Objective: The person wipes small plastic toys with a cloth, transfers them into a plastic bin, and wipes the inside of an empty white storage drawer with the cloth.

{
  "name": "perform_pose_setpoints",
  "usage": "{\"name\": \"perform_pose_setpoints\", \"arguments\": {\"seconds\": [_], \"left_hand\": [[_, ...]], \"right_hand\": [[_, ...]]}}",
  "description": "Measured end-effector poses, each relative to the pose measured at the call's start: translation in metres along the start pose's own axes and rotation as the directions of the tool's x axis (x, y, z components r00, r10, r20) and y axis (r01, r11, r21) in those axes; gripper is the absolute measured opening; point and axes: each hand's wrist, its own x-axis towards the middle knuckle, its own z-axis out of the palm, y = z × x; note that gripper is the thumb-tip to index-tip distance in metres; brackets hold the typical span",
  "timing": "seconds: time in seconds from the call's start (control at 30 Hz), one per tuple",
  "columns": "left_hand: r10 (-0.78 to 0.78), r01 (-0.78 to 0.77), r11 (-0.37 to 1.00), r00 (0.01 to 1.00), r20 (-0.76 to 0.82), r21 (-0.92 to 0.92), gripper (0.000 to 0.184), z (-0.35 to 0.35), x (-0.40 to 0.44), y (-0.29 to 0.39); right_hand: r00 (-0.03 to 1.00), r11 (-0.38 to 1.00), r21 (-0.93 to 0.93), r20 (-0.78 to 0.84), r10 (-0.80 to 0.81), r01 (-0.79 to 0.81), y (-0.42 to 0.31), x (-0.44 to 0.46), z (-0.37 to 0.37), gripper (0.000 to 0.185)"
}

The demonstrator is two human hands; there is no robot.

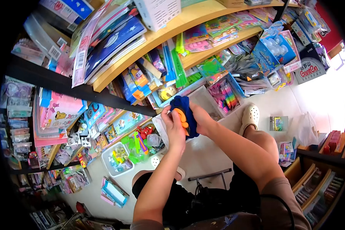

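Note:
My left hand [175, 128] and my right hand [201, 119] come together at mid-view around a dark blue, soft-looking item [191, 117]. Orange, rounded finger-like pieces [181, 118] show on its left side, against my left fingers. My right fingers wrap its far right edge and are partly hidden behind it. What exactly the blue and orange item is, I cannot make out. Just beyond my hands sits a pale plastic bin [198, 93], beside a bin of rainbow-coloured toys [228, 96].
Wooden shelves [157, 40] packed with books and packaged goods curve across the far side. A white basket [120, 173] of small toys and a light-blue box [115, 193] lie on the floor at left. Wooden compartments [314, 188] stand at right, near a clear plastic bag [306, 129].

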Motion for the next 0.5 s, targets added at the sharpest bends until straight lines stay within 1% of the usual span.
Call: {"name": "perform_pose_setpoints", "arguments": {"seconds": [0.07, 0.1, 0.13, 0.17, 0.2, 0.23, 0.33, 0.37, 0.4, 0.43, 0.47, 0.5], "left_hand": [[0.004, 0.011, 0.996, 0.987, -0.161, 0.091, 0.026, 0.001, 0.001, 0.014], [0.146, -0.107, 0.967, 0.976, -0.159, 0.230, 0.032, -0.005, 0.008, 0.010], [0.320, -0.263, 0.881, 0.943, -0.087, 0.393, 0.032, -0.010, 0.008, 0.006], [0.470, -0.406, 0.744, 0.883, 0.017, 0.530, 0.032, -0.013, 0.007, 0.003], [0.586, -0.529, 0.565, 0.797, 0.143, 0.633, 0.032, -0.013, 0.006, 0.005], [0.581, -0.568, 0.558, 0.788, 0.204, 0.605, 0.035, -0.014, 0.006, 0.003], [0.507, -0.529, 0.637, 0.835, 0.212, 0.561, 0.036, -0.006, 0.000, 0.008], [0.478, -0.499, 0.692, 0.858, 0.188, 0.521, 0.040, -0.010, 0.006, -0.001], [0.320, -0.341, 0.880, 0.940, 0.117, 0.332, 0.044, -0.012, 0.011, -0.005], [0.229, -0.236, 0.953, 0.972, 0.061, 0.191, 0.045, -0.016, 0.014, -0.008], [0.128, -0.129, 0.991, 0.992, 0.022, 0.041, 0.045, -0.020, 0.018, -0.010], [-0.029, 0.021, 0.980, 0.999, -0.036, -0.196, 0.046, -0.024, 0.023, -0.010]], "right_hand": [[1.000, 0.999, -0.028, 0.010, 0.028, -0.028, 0.005, -0.010, 0.013, 0.045], [0.999, 0.999, -0.033, 0.026, 0.039, -0.038, 0.007, -0.011, 0.015, 0.046], [0.999, 0.995, -0.087, 0.014, 0.043, -0.041, 0.012, -0.008, 0.015, 0.047], [0.999, 0.989, -0.139, 0.001, 0.042, -0.042, 0.018, -0.004, 0.012, 0.047], [0.999, 0.981, -0.192, -0.014, 0.040, -0.042, 0.019, -0.004, 0.014, 0.048], [0.999, 0.978, -0.205, -0.023, 0.035, -0.039, 0.017, -0.010, 0.017, 0.050], [0.998, 0.966, -0.257, -0.042, -0.040, 0.028, 0.022, -0.006, 0.008, 0.052], [0.995, 0.924, -0.374, -0.023, -0.093, 0.078, 0.025, -0.006, 0.006, 0.052], [0.989, 0.866, -0.484, 0.003, -0.145, 0.129, 0.026, -0.009, 0.006, 0.053], [0.980, 0.791, -0.585, 0.035, -0.196, 0.179, 0.028, -0.012, 0.007, 0.053], [0.979, 0.680, -0.718, 0.010, -0.202, 0.147, 0.030, -0.019, 0.008, 0.048], [0.932, 0.324, -0.885, 0.259, -0.252, 0.334, 0.043, -0.010, -0.007, 0.042]]}}
